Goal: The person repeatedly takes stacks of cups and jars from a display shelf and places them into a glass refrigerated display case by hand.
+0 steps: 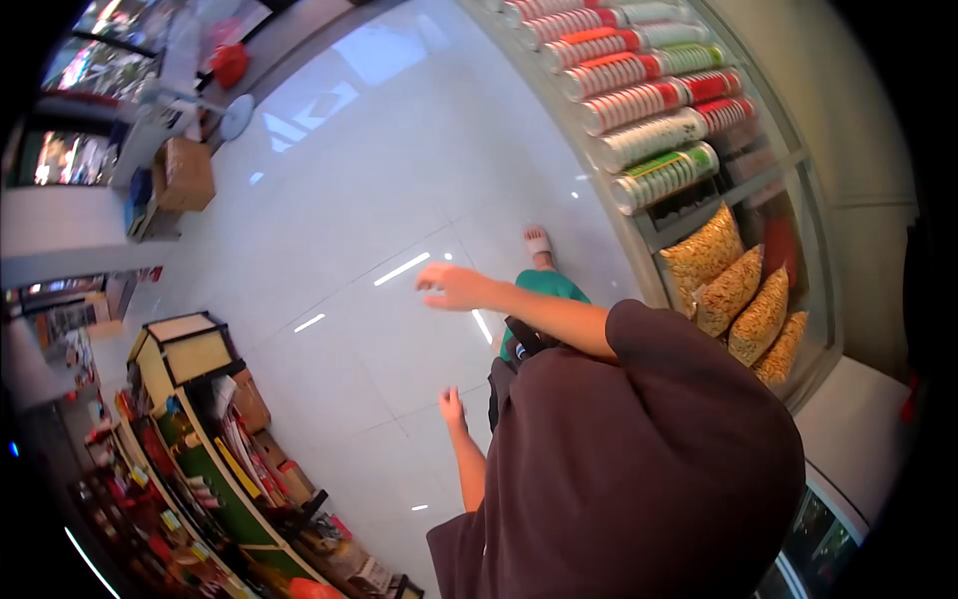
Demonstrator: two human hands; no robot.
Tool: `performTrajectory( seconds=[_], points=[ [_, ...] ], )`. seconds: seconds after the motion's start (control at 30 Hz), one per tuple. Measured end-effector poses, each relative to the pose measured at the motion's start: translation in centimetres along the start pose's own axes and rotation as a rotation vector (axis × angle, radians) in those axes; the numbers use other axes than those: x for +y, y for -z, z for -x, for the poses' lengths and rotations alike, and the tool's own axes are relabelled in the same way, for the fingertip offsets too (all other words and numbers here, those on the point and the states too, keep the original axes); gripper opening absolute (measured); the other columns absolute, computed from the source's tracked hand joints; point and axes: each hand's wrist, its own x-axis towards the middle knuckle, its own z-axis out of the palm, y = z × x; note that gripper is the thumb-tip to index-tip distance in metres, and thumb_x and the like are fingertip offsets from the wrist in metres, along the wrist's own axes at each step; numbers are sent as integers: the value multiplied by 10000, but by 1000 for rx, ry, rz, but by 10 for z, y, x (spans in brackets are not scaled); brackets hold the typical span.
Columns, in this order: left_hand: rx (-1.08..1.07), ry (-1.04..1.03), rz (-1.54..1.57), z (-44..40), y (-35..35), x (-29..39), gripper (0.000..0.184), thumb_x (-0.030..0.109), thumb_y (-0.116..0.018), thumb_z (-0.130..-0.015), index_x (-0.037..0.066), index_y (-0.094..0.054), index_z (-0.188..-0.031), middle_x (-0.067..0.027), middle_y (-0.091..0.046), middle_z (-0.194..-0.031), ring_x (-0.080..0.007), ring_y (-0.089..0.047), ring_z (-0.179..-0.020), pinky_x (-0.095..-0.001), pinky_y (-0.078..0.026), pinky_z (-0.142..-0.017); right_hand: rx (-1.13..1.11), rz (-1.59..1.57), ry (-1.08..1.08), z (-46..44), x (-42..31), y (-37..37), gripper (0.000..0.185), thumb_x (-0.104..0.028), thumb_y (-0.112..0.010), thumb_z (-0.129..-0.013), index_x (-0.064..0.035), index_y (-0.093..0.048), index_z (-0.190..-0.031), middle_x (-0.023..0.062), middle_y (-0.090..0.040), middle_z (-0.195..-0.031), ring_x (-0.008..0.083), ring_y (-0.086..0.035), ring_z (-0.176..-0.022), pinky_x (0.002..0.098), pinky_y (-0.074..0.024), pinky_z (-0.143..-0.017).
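Near the frame's centre, the right hand [452,288] hangs loosely spread over a glossy floor [369,195], with the left hand [452,406] lower down, its finger state unclear.

I can't see the palm of the right hand [457,288], and the fingers of the left hand [453,407] come to me too small and soft to count. The bottom edge cuts the shirt [659,469] and the shelf [239,511], whose goods [150,509] blur past naming. At the top edge I lose part of the cups [639,107]; their print is unreadable to me.
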Motion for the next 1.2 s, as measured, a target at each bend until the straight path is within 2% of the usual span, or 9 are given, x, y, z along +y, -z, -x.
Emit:
performTrajectory(
  seconds=[0.13, 0.3, 0.4, 0.47, 0.67, 0.8, 0.83, 0.93, 1.2],
  points=[
    [186, 186, 202, 99, 104, -128, 212, 284, -567, -811, 120, -449, -748, 10, -400, -587, -131, -440, -511, -298, -371, -435, -23, 220, -324, 38, 153, -15, 396, -296, -553, -778, -12, -572, -1054, 189, -614, -986, 347, -582, -936, 440, -461, -779],
    [540, 590, 573, 167, 116, -215, 399, 351, -563, -819, 86, -458, -1098, -98, -523, -947, -268, -542, -789, -442, -463, -618, -339, 800, -457, 141, 315, 16, 346, -309, -514, -815, 12, -629, -756, 232, -621, -864, 348, -599, -815, 452, -467, -690],
    [676, 600, 539, 174, 69, -230, 317, 325, -563, -811, 36, -547, -941, -90, -540, -703, -231, -528, -543, -387, -435, -445, -235, 798, -560, 103, 306, 5, 315, -276, -516, -815, 14, -610, -739, 221, -607, -801, 339, -589, -742, 450, -460, -633],
    [461, 618, 204, 170, 48, -225, 440, 404, -451, -809, 7, -643, -814, -146, -628, -641, -282, -627, -564, -428, -497, -656, -226, 794, -590, 64, 287, -16, 295, -255, -518, -815, 16, -597, -727, 213, -597, -759, 333, -582, -694, 449, -455, -596],
    [268, 215, 129, 132, 22, -206, 451, 410, -402, -845, 83, -659, -1019, -181, -650, -1012, -353, -592, -1021, -428, -444, -890, -337, 835, -429, -76, 306, -113, 246, -190, -523, -815, 21, -558, -692, 191, -569, -632, 315, -563, -548, 445, -442, -484],
    [376, 480, 505, 89, 99, -167, 423, 449, -468, -833, 94, -639, -987, -122, -603, -862, -264, -563, -813, -399, -460, -662, -470, 742, 277, -276, 341, -295, 229, -157, -526, -815, 23, -538, -675, 180, -555, -568, 305, -553, -475, 443, -435, -427],
    [426, 560, 648, 79, 120, -164, 420, 459, -485, -831, 97, -635, -979, -108, -591, -825, -242, -556, -761, -392, -464, -605, -333, 631, 567, -327, 310, -375, 256, -223, -532, -841, 30, -542, -806, 153, -523, -562, 253, -518, -456, 411, -426, -428],
    [730, 325, 655, 47, 201, -179, 381, 436, -552, -812, 75, -618, -914, -35, -527, -681, -154, -494, -628, -325, -385, -469, -600, 109, -219, -422, 86, -549, 302, -193, -549, -839, 27, -507, -1042, 70, -562, -678, 150, -510, -503, 302, -422, -423],
    [982, 332, 822, -26, 304, -179, 309, 341, -543, -852, 87, -574, -1025, -35, -595, -829, -131, -555, -722, -270, -450, -600, -1105, -105, 9, -392, -221, -737, 402, -275, -555, -885, -61, -473, -1215, 76, -603, -902, 141, -580, -690, 256, -469, -571]
  ],
)
